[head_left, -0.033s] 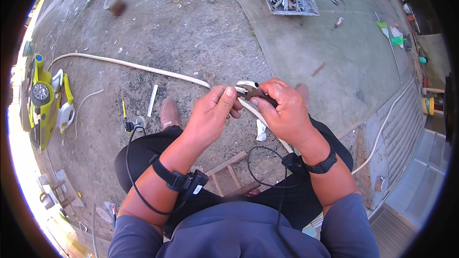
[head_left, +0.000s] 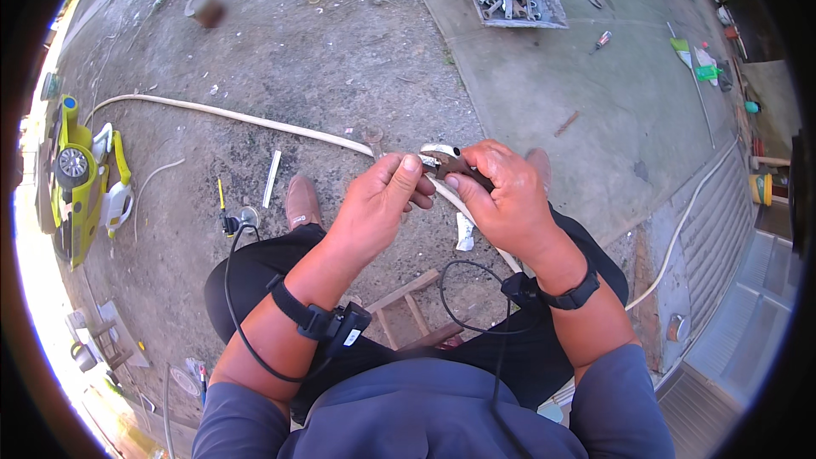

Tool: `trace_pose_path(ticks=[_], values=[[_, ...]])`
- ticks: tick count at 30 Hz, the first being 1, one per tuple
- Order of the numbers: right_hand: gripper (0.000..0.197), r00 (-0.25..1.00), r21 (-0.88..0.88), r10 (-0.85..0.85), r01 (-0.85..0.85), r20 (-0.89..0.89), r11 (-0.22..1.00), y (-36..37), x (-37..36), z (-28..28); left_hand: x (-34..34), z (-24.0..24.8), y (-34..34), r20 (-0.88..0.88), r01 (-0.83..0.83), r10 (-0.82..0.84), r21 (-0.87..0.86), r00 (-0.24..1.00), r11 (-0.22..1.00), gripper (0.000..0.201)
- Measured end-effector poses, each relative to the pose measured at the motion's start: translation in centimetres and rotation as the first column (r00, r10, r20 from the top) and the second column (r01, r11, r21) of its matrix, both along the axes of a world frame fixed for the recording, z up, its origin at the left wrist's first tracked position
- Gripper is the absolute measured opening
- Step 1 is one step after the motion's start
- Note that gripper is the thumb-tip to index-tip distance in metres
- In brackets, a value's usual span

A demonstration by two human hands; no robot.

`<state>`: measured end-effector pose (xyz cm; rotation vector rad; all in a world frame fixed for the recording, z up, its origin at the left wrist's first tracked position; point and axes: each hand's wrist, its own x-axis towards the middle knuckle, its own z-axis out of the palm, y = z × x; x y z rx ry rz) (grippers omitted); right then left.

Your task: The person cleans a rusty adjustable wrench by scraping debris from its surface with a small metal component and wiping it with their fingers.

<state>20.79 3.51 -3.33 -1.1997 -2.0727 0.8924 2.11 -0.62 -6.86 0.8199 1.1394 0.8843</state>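
In front of my knees both hands are raised close together. My right hand (head_left: pixel 503 183) is closed around a dark, worn metal tool (head_left: pixel 448 166) with a rounded head, probably pliers; fingers cover most of it. My left hand (head_left: pixel 382 195) is closed, its thumb and forefinger pinching a small shiny piece (head_left: pixel 430 161) at the tool's head. I cannot make out that piece's kind. Below the hands runs a cream-coloured hose (head_left: pixel 297 130), coming from the left and passing down to my right knee. A wrench-like end (head_left: pixel 372 139) lies on the ground beside the left fingertips.
A yellow-green pressure washer (head_left: pixel 75 178) stands at the left. A metal tray (head_left: pixel 544 19) of wrenches is at the top. A screwdriver (head_left: pixel 603 38) lies on the concrete. Near my feet are a white strip (head_left: pixel 272 178), a crumpled white packet (head_left: pixel 464 232) and a wooden frame (head_left: pixel 399 297).
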Motion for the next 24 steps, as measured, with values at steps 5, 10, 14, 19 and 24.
trace_pose_path(ticks=[5, 10, 14, 19, 24], values=[[0.014, 0.999, 0.031, 0.038, -0.039, 0.005, 0.999, -0.2, 0.1, -0.2, 0.1, 0.8, 0.4, 0.256, 0.064, -0.022, -0.158, 0.966, 0.985, 0.044], [0.019, 0.996, -0.023, 0.056, -0.057, -0.072, 0.998, -0.6, 0.1, -0.8, 0.4, 0.1, -0.3, 0.38, 0.056, 0.052, -0.267, 0.923, 0.962, 0.04], [0.022, 0.999, 0.018, 0.048, -0.048, -0.024, 0.999, -0.8, -0.3, -0.5, 0.3, 0.0, -0.7, 0.428, 0.042, 0.079, -0.265, 0.9, 0.963, 0.038], [0.021, 0.997, -0.03, 0.044, -0.045, -0.056, 0.999, -1.0, -0.4, -0.6, 0.4, 1.1, -0.5, 0.453, 0.025, 0.1, -0.262, 0.886, 0.965, 0.034], [0.021, 0.994, -0.037, 0.042, -0.046, -0.106, 0.998, -1.0, -0.5, -0.7, 0.3, 0.8, -0.4, 0.389, -0.085, 0.19, -0.272, 0.901, 0.959, 0.029]])
